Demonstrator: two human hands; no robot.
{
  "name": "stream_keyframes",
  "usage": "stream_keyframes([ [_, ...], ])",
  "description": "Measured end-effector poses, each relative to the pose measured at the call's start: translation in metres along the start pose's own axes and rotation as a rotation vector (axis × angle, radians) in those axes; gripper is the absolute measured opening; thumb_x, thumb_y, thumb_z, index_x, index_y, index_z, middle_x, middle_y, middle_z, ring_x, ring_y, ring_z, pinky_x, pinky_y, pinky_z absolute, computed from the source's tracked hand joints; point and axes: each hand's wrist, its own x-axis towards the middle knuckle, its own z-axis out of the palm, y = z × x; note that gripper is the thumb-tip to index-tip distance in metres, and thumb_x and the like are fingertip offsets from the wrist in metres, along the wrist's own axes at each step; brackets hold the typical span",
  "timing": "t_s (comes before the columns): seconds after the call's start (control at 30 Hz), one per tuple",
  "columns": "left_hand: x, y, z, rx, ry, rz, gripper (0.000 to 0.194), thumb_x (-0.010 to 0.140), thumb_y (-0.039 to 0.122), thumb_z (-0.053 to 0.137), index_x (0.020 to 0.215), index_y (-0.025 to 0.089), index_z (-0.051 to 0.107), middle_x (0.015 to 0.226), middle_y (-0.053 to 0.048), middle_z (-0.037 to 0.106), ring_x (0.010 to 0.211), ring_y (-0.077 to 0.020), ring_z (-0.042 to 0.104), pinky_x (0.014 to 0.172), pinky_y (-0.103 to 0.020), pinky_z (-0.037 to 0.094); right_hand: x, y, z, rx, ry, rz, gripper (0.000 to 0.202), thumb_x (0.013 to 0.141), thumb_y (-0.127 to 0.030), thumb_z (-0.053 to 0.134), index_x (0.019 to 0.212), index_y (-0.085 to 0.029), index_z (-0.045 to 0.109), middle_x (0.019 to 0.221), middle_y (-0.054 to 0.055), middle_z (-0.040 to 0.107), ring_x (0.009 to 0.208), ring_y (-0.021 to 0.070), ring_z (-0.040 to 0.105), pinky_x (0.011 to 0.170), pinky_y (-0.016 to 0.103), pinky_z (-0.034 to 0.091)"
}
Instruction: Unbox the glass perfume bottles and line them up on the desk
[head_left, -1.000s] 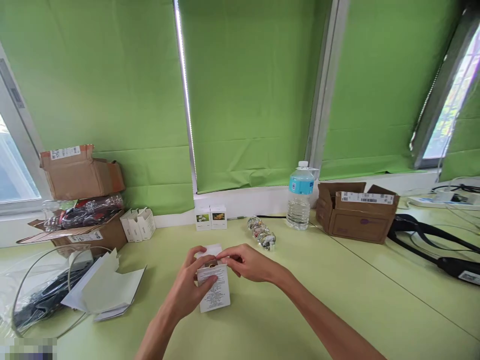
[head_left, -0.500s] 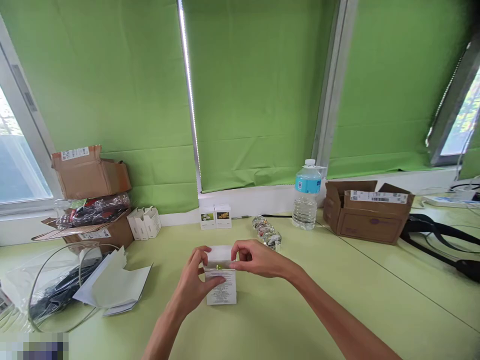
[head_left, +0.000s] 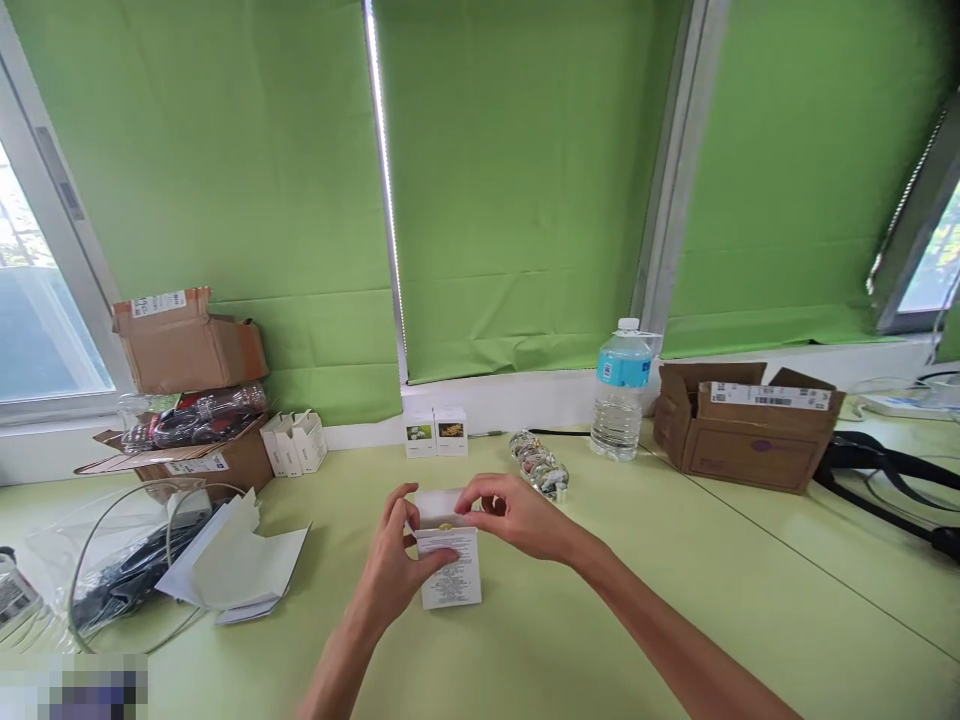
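A small white box (head_left: 450,580) with fine print on its front stands upright on the table. Its lid flap (head_left: 435,506) is raised at the back. My left hand (head_left: 401,555) is closed around the left side, thumb across the printed front. At the top right, my right hand (head_left: 510,510) pinches the edge of the flap, fingers curled in. Something small and yellowish (head_left: 445,526) peeks out at the box's opening; I cannot make out what it is.
Behind are two small picture boxes (head_left: 435,436), a row of silvery wrapped items (head_left: 540,465), a water bottle (head_left: 619,400) and an open carton (head_left: 742,440). To the left lie white papers (head_left: 247,570), a bagged cable (head_left: 127,570), white cartons (head_left: 295,445) and stacked brown boxes (head_left: 187,345).
My right hand has shifted slightly on the lid flap, and the yellowish thing at the opening shows less. My left hand keeps its hold. The whole view has moved a little.
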Motion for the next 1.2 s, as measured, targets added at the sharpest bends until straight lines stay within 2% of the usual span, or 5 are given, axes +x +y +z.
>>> stream_keyframes([
  [0.27, -0.003, -0.001, 0.016, -0.02, 0.096, -0.052, 0.056, 0.062, 0.03, 0.076, 0.107, 0.024, 0.043, 0.129, -0.008, 0.048, 0.094, -0.0189, 0.062, 0.075, -0.034, 0.056, 0.001, 0.003, 0.002, -0.017, -0.038, 0.188, 0.042, 0.086, -0.047, 0.048, 0.072, -0.015, 0.071, 0.06, 0.0, 0.059, 0.054, 0.0103, 0.042, 0.049, 0.024, 0.028],
  [0.43, -0.004, -0.002, 0.016, -0.284, -0.013, -0.228, 0.097, 0.064, 0.025, 0.075, 0.138, 0.029, 0.012, 0.115, -0.007, 0.06, 0.078, -0.0173, 0.067, 0.071, -0.033, 0.054, -0.002, -0.007, 0.001, -0.107, -0.045, 0.178, 0.022, 0.073, -0.038, 0.065, 0.082, -0.02, 0.073, 0.073, 0.0, 0.067, 0.064, 0.0124, 0.053, 0.055, 0.022, 0.034],
  [0.6, -0.005, -0.009, 0.013, -0.082, -0.384, -0.242, 0.054, 0.06, 0.013, 0.07, 0.112, 0.019, 0.057, 0.095, -0.001, 0.069, 0.086, -0.0195, 0.062, 0.072, -0.026, 0.047, -0.01, -0.02, 0.003, -0.282, -0.036, 0.173, 0.019, 0.073, -0.034, 0.063, 0.087, -0.023, 0.071, 0.083, 0.0, 0.07, 0.076, 0.0151, 0.058, 0.063, 0.024, 0.035],
  [0.8, -0.009, -0.01, 0.016, 0.353, -0.207, -0.12, 0.033, 0.075, 0.018, 0.058, 0.107, 0.023, 0.058, 0.1, -0.003, 0.068, 0.088, -0.0193, 0.061, 0.072, -0.025, 0.044, -0.01, -0.024, 0.02, -0.618, 0.062, 0.175, 0.021, 0.083, -0.029, 0.051, 0.074, -0.021, 0.069, 0.079, 0.005, 0.07, 0.083, 0.0205, 0.059, 0.063, 0.027, 0.031],
  [1.2, -0.018, -0.014, 0.028, 0.872, -0.127, 0.015, 0.045, 0.077, 0.006, 0.048, 0.118, 0.022, 0.051, 0.116, -0.005, 0.064, 0.104, -0.0205, 0.057, 0.072, -0.028, 0.047, 0.0, 0.008, 0.048, -0.534, 0.061, 0.428, 0.011, 0.074, -0.022, 0.058, 0.071, -0.022, 0.069, 0.077, 0.008, 0.071, 0.069, 0.0196, 0.063, 0.051, 0.025, 0.025],
])
